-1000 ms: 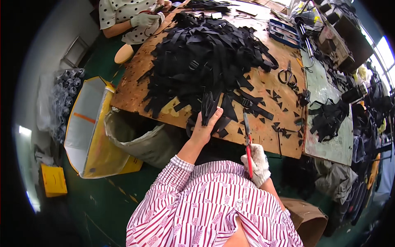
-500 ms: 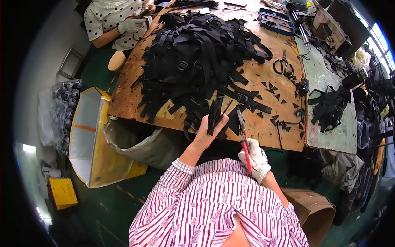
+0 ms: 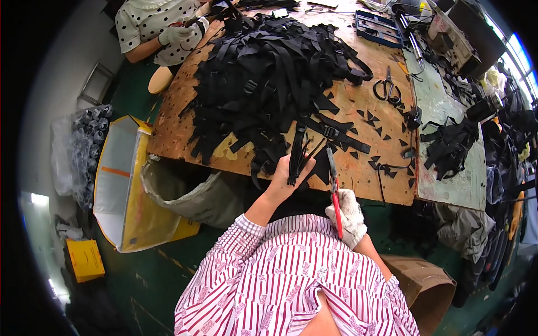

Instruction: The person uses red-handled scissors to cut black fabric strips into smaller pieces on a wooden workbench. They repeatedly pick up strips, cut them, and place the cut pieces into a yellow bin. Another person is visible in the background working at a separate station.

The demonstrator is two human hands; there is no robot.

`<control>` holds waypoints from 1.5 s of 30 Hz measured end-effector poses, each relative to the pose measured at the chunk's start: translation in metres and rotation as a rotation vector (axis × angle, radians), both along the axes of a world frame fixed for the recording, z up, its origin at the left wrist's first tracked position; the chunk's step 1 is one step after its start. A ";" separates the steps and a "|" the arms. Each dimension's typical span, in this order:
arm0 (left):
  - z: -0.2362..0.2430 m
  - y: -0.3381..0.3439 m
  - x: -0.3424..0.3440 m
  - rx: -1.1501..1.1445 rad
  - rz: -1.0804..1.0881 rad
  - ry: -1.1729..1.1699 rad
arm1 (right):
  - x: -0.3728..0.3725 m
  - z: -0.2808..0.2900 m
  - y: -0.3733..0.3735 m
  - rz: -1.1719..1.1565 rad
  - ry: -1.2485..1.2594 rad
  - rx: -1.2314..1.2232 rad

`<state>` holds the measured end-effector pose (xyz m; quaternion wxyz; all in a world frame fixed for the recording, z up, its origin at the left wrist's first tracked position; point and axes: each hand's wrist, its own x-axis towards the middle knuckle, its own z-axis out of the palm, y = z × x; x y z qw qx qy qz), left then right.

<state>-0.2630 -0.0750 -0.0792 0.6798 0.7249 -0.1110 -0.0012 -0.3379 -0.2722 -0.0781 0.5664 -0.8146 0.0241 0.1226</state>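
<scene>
My bare left hand (image 3: 284, 180) is closed round a bundle of thin black strips (image 3: 297, 159) that look like cable ties; one or two stick out toward the right. In a white knit glove, my right hand (image 3: 349, 219) grips red-handled pliers (image 3: 336, 197) by the handles. Their dark jaws point up and away from me, close to the strips' right side; whether they touch is too small to tell. Just beyond both hands, black webbing straps (image 3: 263, 73) lie in a large heap on the wooden table (image 3: 185, 123). A black buckle (image 3: 330, 131) lies at the heap's near edge.
Black-handled scissors (image 3: 386, 88) and small black triangular scraps lie on the table's right. A blue tray (image 3: 379, 28) is farther back. A pale sack (image 3: 190, 200) hangs open below the front edge, beside a yellow bin (image 3: 131, 190). Another person's gloved hand (image 3: 176, 35) works at far left.
My left hand and the strips have shifted slightly right, and the strips have fanned a little. The pliers have tilted slightly. At far left, the other person's bare hand has moved down onto the table.
</scene>
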 end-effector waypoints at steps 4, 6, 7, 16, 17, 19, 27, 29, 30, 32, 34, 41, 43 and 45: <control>-0.005 -0.005 0.002 0.089 0.065 -0.247 | 0.000 0.005 0.001 -0.022 0.043 0.001; -0.004 -0.008 0.002 0.001 0.059 -0.153 | 0.001 0.000 0.000 0.006 0.036 -0.049; -0.005 -0.008 0.002 -0.101 0.030 -0.040 | 0.002 0.001 -0.001 -0.009 0.037 -0.031; 0.009 -0.016 0.004 -0.253 0.055 0.009 | -0.002 0.010 0.011 -0.156 0.203 0.220; 0.014 -0.015 0.003 -0.347 0.058 0.112 | -0.003 0.006 0.011 -0.165 0.169 0.225; 0.031 -0.017 0.002 -0.733 0.117 0.525 | -0.002 0.000 0.010 -0.157 0.157 0.181; 0.021 -0.020 -0.007 -0.452 -0.132 0.270 | 0.001 -0.029 0.006 -0.241 0.041 0.064; 0.015 -0.020 -0.006 -0.385 -0.045 0.127 | -0.001 -0.020 0.012 -0.312 0.018 0.169; 0.013 -0.020 -0.004 -0.322 0.009 0.032 | -0.002 -0.009 0.015 -0.292 0.083 0.191; 0.013 -0.017 -0.004 -0.100 0.068 -0.145 | -0.001 0.011 0.020 -0.259 0.213 0.242; 0.006 -0.014 -0.006 -0.279 0.036 -0.011 | 0.000 0.020 0.022 -0.247 0.198 0.175; 0.021 -0.018 -0.011 -0.438 -0.040 0.249 | 0.000 0.003 0.017 -0.217 0.081 0.294; 0.020 -0.014 -0.012 -0.134 -0.028 0.074 | 0.009 0.008 0.015 -0.235 0.303 0.318; 0.018 -0.016 -0.012 -0.548 -0.062 0.297 | 0.018 0.019 0.013 -0.291 0.360 0.467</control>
